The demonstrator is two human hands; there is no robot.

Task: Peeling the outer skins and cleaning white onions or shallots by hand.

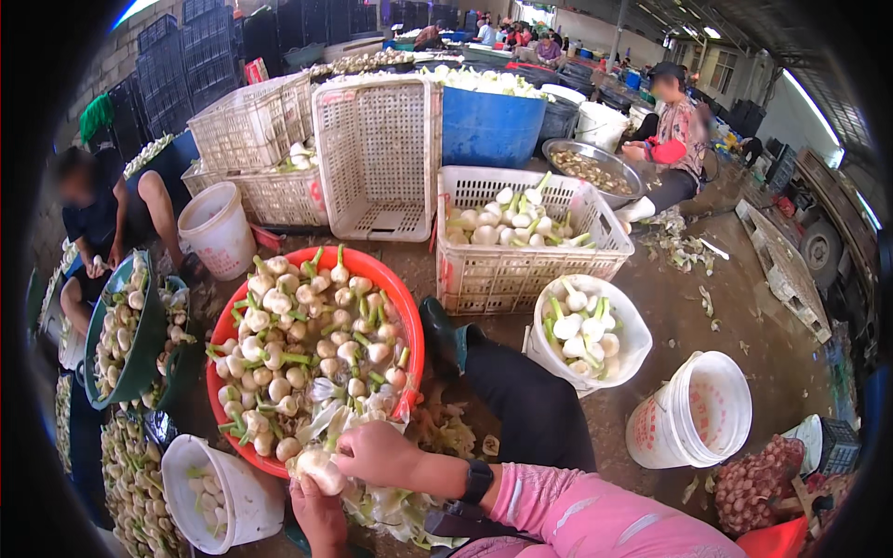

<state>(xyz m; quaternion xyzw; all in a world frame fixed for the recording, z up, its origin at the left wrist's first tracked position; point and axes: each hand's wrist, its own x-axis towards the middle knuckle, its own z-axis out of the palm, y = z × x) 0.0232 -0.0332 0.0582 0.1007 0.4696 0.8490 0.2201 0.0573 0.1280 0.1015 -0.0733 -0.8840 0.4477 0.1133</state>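
A white garlic bulb (319,471) is held at the near rim of a red plastic basin (418,335). My left hand (317,513) grips the bulb from below. My right hand (380,453), with a dark band on its wrist, touches the bulb's upper right side with bent fingers; whether it pinches a skin is unclear. The basin holds many garlic bulbs with short green stems (275,300), some in water. Loose papery skins (335,425) lie over its near edge. More peelings (391,509) are heaped below my right forearm.
A white bucket (258,502) with bulbs stands left, another (631,370) right of my leg. Beyond are a garlic-filled crate (530,279) and an upright crate (377,153). Stacked white buckets (656,432) and a net bag of garlic (753,481) lie right. People sit left and right.
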